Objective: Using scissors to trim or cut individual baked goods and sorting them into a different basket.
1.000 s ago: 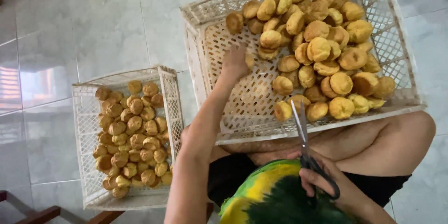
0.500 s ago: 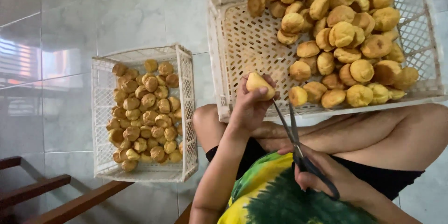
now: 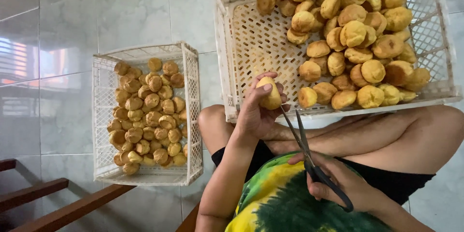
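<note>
Our left hand [image 3: 253, 116] pinches one golden puff [image 3: 269, 93] above the big white crate [image 3: 227, 67]; our right hand [image 3: 345, 183] grips slightly parted scissors [image 3: 309, 157].

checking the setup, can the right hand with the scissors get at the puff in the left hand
Probably yes. The right hand holds the scissors with the tips right below the puff that the left hand holds up, and nothing lies between them.

Left hand [image 3: 256, 111] raised, fingers curled in a grip, right hand [image 3: 338, 181] low near lap, fingers closed, forearms bare.
</note>
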